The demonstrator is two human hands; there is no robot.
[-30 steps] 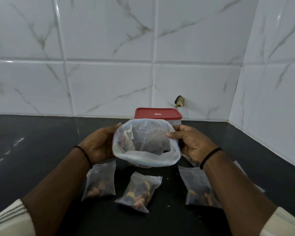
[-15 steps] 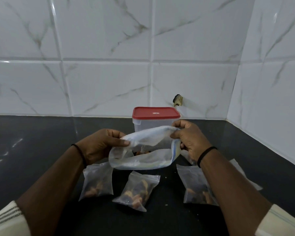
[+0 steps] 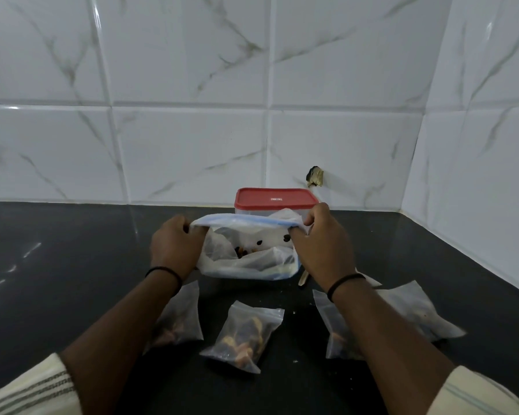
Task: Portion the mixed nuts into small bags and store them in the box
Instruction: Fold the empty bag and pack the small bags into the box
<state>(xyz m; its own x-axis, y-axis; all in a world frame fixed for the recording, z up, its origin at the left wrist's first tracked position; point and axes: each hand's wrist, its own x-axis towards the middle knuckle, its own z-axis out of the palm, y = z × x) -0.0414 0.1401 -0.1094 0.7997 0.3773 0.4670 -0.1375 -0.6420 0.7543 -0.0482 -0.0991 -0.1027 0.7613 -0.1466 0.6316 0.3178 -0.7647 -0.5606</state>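
White marbled tiles (image 3: 192,139) back a black counter (image 3: 57,265). Before the red-lidded box (image 3: 274,202), a large clear bag (image 3: 249,253) — few nuts left, seemingly — is pinched at its rim by left hand (image 3: 174,247) and right hand (image 3: 321,244); three small filled bags (image 3: 246,333) lie nearer.

Left hand (image 3: 174,247) and right hand (image 3: 321,247) pinch opposite ends of the big clear bag's (image 3: 249,259) blue zip top, pulled flat; a few nuts inside. Box (image 3: 276,202) with red lid on, just behind the big bag, on the black counter (image 3: 57,265). Nearer than the big bag: three filled small bags, left (image 3: 180,319), middle (image 3: 243,333), right (image 3: 339,327), the side ones partly under the forearms.
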